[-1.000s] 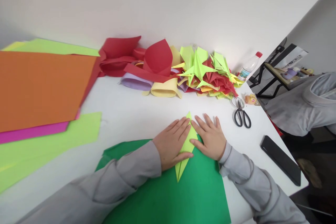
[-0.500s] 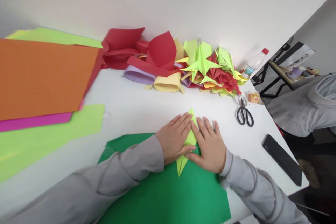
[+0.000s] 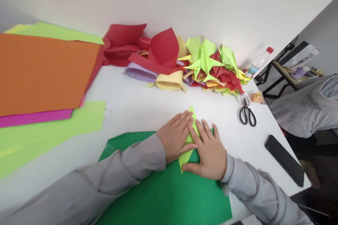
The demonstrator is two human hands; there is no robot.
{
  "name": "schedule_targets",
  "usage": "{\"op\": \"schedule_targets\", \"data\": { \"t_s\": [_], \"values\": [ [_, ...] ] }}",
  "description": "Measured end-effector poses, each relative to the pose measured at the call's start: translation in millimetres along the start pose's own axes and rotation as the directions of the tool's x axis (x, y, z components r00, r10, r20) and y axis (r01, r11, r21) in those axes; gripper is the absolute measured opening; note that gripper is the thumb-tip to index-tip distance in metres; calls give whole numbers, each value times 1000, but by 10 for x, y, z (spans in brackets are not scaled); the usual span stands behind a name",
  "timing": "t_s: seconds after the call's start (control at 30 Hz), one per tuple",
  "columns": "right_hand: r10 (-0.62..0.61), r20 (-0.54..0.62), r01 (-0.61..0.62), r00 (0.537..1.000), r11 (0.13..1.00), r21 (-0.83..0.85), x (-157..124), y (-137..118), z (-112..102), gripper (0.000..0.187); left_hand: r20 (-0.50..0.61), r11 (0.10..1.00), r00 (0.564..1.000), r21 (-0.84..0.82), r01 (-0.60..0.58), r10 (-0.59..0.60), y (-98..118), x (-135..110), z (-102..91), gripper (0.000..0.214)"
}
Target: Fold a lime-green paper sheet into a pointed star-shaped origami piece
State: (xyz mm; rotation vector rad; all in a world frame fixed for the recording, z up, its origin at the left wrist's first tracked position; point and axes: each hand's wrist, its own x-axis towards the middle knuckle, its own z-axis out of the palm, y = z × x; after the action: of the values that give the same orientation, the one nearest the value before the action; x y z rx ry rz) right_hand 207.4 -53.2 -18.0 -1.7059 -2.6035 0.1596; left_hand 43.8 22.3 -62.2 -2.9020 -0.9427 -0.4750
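A narrow, pointed piece of folded lime-green paper (image 3: pixel 193 114) lies on a dark green sheet (image 3: pixel 169 197) near the table's front edge. My left hand (image 3: pixel 175 136) lies flat on its left side, fingers stretched out together. My right hand (image 3: pixel 210 151) presses flat on its right side and lower tip, fingers extended. Both hands cover most of the folded piece; only its top point and a bit of its lower end show.
Large orange (image 3: pixel 44 70), magenta (image 3: pixel 34 117) and lime (image 3: pixel 47 133) sheets lie at the left. Curled scraps and folded paper figures (image 3: pixel 206 65) pile up by the wall. Black scissors (image 3: pixel 246 114), a dark phone (image 3: pixel 284 160), a plastic bottle (image 3: pixel 257 63) and a seated person's grey sleeve (image 3: pixel 303 112) are at the right.
My right hand has slid down and inward over the folded lime paper, covering more of its lower part. The left hand stays pressed in place. The view has shifted slightly.
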Motion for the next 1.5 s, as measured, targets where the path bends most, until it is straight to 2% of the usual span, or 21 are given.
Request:
{"op": "schedule_targets", "data": {
  "t_s": [0.43,0.67,1.1,1.17,1.33,1.4,1.5],
  "values": [
    [-9,19,8,1000,999,41,-14,-1,-5,119,3,1000,1000,-27,-5,5,-10,-7,-24,86],
    [-39,63,37,997,999,30,-15,44,-41,97,6,999,1000,-40,-18,18,-12,-6,-57,86],
    [-2,19,2,1000,999,42,3,-12,-33,114,48,999,998,20,-29,28,3,-2,-91,85],
    [-10,14,9,1000,999,47,3,-10,-29,112,53,1000,998,17,-25,24,2,-3,-86,84],
    [18,6,-19,1000,998,55,8,-47,-13,91,62,1000,998,-4,-22,22,2,1,-95,82],
    [55,2,-55,998,997,59,15,-80,-15,92,61,1000,998,-7,-22,23,3,3,-104,80],
    [83,4,-83,997,994,69,25,-120,-28,102,55,999,998,-22,-23,24,7,4,-114,80]
  ]
}}
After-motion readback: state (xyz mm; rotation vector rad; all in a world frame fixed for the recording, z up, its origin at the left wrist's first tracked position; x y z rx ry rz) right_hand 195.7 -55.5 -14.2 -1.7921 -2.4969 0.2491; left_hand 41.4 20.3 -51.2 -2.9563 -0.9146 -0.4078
